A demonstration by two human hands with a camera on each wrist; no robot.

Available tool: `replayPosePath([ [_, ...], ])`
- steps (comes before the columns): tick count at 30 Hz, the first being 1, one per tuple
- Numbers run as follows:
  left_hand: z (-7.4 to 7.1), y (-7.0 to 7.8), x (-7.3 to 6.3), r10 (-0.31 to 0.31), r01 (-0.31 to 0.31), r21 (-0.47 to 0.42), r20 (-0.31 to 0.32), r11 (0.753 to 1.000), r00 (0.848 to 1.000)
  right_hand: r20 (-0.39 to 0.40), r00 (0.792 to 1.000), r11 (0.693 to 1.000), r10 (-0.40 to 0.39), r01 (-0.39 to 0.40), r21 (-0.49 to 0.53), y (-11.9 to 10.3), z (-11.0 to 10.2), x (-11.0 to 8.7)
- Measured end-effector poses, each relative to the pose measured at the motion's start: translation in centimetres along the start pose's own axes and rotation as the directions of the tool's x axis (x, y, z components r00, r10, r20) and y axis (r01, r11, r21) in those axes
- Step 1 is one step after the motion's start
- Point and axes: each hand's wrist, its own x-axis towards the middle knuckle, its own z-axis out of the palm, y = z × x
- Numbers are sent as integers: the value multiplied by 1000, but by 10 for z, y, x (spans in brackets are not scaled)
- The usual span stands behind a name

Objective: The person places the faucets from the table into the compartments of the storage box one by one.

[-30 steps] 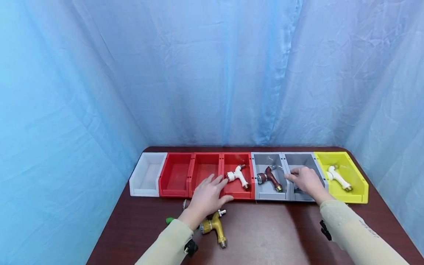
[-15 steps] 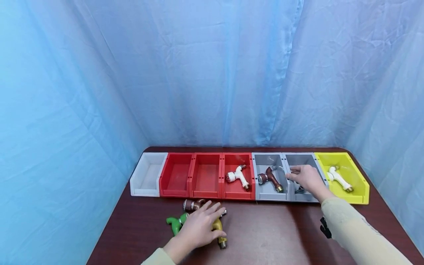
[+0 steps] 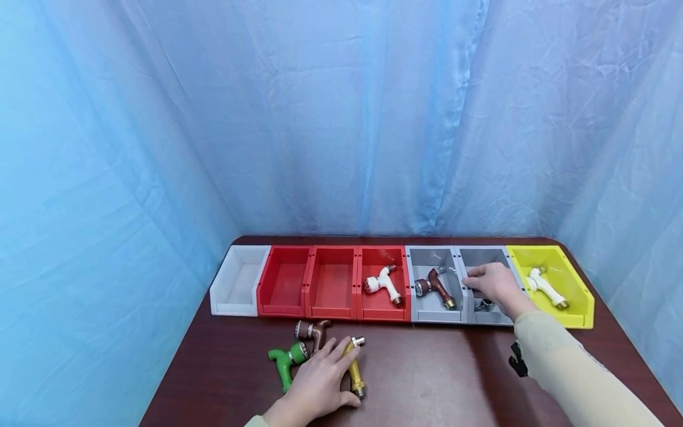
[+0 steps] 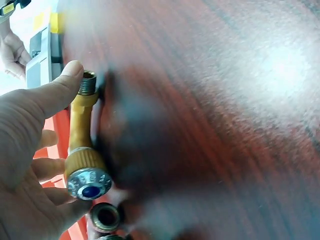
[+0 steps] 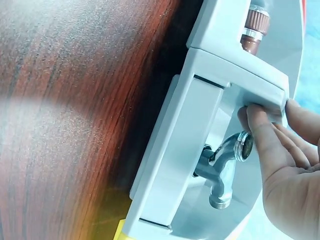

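Note:
My left hand (image 3: 320, 382) is over a yellow tap (image 3: 356, 372) on the table, fingers spread across its knob side. In the left wrist view the thumb lies by the tap's threaded end, the fingers behind its knob. A green tap (image 3: 284, 362) and a brown tap (image 3: 318, 332) lie beside this hand. My right hand (image 3: 496, 287) reaches into the right-hand grey bin (image 5: 175, 155), thumb and fingers pinching its side wall. A chrome tap (image 5: 225, 165) sits inside that bin below the fingers.
Along the back stands a row of bins, from a white bin (image 3: 233, 309) to a yellow bin (image 3: 581, 320). White taps lie in a red bin (image 3: 384, 315) and the yellow one; a dark brown tap (image 3: 437, 287) is in the other grey bin. Blue curtains (image 3: 341, 118) surround the table.
My left hand has moved back from near the red bins, down over the yellow tap, uncovering the brown and green taps. The right hand has barely shifted at the grey bin.

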Motion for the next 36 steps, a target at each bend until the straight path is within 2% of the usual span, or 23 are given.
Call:
replayPosePath([
  [6, 8, 1, 0, 15, -12, 41, -52, 999, 999, -4, 999, 995, 44, -44, 84, -2, 2, -1],
  [15, 9, 9, 5, 34, -22, 124, -94, 992, 995, -16, 997, 994, 75, -74, 79, -1, 2, 1],
  [25, 9, 13, 7, 31, -20, 172, -63, 985, 998, -18, 995, 993, 94, -93, 68, -3, 3, 0],
  [32, 9, 13, 6, 97, -68, 258, -102, 964, 990, -7, 996, 994, 93, -92, 65, -2, 3, 0],
  [36, 9, 10, 6, 137, -104, 272, -104, 957, 985, -7, 996, 993, 93, -93, 69, -1, 4, 0],
])
